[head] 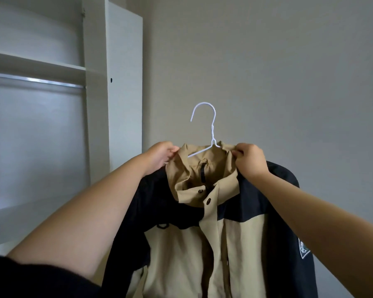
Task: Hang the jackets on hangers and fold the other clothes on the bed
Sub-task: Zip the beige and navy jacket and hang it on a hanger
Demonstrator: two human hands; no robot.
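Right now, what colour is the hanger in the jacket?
White. The hanger shows best in the head view, its hook sticking up above the jacket collar.

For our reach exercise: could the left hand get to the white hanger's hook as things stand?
Probably yes: the hanger hook stands bare above the jacket collar, nothing between it and the left hand, though that hand pinches the collar.

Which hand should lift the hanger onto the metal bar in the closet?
Probably the left hand. It grips the jacket collar on the side nearer the rail, and the hanger hook opens that way. The right hand pinches the far side.
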